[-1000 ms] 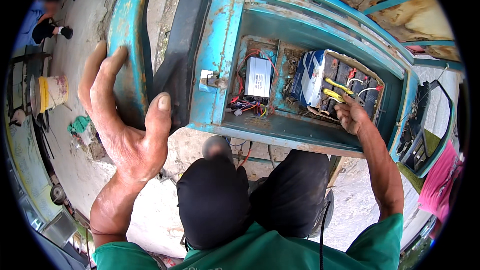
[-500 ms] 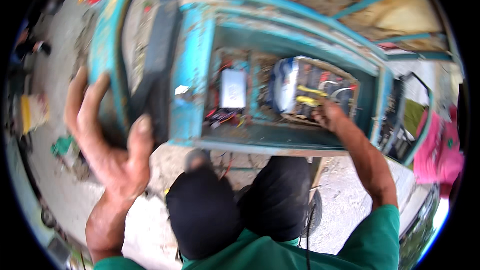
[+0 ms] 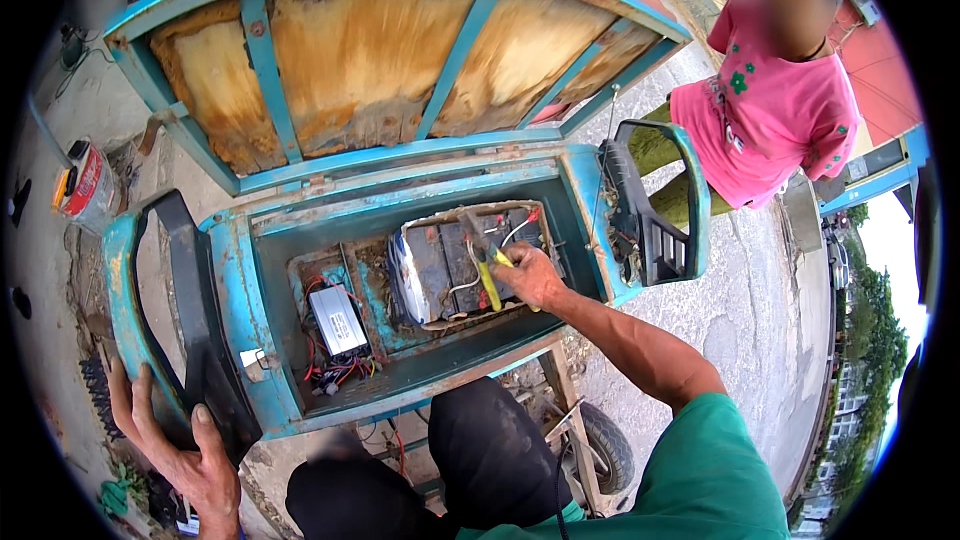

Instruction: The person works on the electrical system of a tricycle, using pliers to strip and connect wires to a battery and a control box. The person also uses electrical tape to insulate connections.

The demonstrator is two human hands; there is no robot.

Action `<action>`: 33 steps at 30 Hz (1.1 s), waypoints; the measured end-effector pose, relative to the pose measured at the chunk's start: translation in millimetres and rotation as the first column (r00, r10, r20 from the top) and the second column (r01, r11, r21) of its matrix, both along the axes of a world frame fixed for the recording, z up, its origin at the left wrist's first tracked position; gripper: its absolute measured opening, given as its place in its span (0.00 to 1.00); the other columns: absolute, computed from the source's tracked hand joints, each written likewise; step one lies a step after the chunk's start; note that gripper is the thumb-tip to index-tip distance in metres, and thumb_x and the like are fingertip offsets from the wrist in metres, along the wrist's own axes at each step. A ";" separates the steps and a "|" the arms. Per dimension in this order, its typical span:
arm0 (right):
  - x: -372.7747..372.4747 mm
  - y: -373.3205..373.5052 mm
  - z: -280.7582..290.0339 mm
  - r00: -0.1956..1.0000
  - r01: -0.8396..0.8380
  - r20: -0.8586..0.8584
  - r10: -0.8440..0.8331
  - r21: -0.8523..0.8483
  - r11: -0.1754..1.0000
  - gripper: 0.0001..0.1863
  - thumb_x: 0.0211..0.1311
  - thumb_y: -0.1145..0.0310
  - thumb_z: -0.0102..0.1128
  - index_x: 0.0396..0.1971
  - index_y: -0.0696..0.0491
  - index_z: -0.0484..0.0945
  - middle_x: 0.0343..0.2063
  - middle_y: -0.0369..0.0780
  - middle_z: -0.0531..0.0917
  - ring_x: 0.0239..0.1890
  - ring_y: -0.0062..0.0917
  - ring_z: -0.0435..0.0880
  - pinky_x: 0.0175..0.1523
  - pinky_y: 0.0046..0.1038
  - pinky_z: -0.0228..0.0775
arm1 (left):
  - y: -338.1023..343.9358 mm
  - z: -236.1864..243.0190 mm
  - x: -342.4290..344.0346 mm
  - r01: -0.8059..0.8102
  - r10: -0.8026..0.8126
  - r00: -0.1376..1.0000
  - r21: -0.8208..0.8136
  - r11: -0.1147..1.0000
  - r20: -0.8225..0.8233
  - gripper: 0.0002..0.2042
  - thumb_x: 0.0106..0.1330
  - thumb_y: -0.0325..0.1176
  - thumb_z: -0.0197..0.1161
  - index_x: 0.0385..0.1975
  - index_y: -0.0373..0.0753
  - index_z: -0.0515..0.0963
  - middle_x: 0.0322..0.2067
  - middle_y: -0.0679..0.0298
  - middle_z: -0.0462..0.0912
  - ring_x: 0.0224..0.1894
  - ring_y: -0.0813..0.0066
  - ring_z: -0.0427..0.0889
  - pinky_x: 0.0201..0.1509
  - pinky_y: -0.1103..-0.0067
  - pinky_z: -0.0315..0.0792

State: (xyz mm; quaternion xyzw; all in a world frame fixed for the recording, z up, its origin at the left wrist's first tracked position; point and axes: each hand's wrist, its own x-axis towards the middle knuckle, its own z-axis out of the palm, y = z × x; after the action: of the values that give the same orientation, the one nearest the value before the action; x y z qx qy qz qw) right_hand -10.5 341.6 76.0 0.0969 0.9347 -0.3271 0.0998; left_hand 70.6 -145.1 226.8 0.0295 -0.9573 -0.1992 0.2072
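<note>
My right hand (image 3: 535,278) grips yellow-handled pliers (image 3: 488,282) over the dark batteries (image 3: 432,255), which have white wires, red terminals and torn cardboard around them. The pliers' metal jaws point toward the back of the batteries; whether they touch a wire I cannot tell. These sit in a rusty teal metal compartment (image 3: 576,210). Left of them lies a silver control box (image 3: 338,320) with tangled coloured wires (image 3: 340,368). My left hand (image 3: 195,465) rests with fingers apart on the teal side frame (image 3: 127,280), beside its black padded part.
The raised lid (image 3: 460,60) stands behind the compartment. A person in pink (image 3: 765,120) stands at the back right, beside another side frame (image 3: 690,250). A bucket (image 3: 88,190) with tools is on the left; a wheel (image 3: 605,450) shows below the compartment.
My view has tilted up, showing the lid and the person in pink more fully. The pliers have turned more upright in my right hand; my left hand stays on the side frame.
</note>
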 end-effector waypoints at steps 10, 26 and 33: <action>-8.7 -24.6 40.2 0.829 0.121 0.400 0.392 -0.811 0.572 0.31 0.56 0.61 0.73 0.57 0.59 0.74 0.48 0.38 0.81 0.50 0.23 0.80 0.61 0.27 0.69 | -0.5 -0.4 -2.3 0.014 -0.014 1.000 -0.015 1.000 -0.013 0.29 0.69 0.43 0.59 0.67 0.37 0.66 0.71 0.48 0.57 0.74 0.47 0.54 0.76 0.54 0.48; -8.0 -62.6 0.0 0.602 -0.472 0.497 0.625 -0.410 0.781 0.20 0.49 0.65 0.64 0.42 0.58 0.79 0.32 0.43 0.83 0.35 0.31 0.80 0.41 0.37 0.68 | 1.7 1.0 -2.8 0.030 -0.030 0.999 -0.006 1.000 -0.012 0.29 0.69 0.43 0.58 0.69 0.40 0.65 0.72 0.51 0.55 0.75 0.50 0.54 0.76 0.56 0.50; -2.4 -62.3 0.7 0.598 -0.437 0.554 0.579 -0.381 0.815 0.20 0.51 0.65 0.64 0.45 0.56 0.79 0.32 0.42 0.82 0.37 0.30 0.80 0.43 0.36 0.69 | 1.1 1.2 -2.1 0.003 -0.003 1.000 -0.033 0.999 -0.002 0.29 0.69 0.43 0.58 0.69 0.40 0.65 0.72 0.51 0.55 0.75 0.50 0.54 0.76 0.55 0.50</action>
State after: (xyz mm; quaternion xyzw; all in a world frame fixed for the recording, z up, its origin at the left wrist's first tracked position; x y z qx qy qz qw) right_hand -13.0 279.4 76.7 -0.0787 0.7892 -0.3251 0.5150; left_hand 68.5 -143.9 228.0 0.0245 -0.9603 -0.1837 0.2084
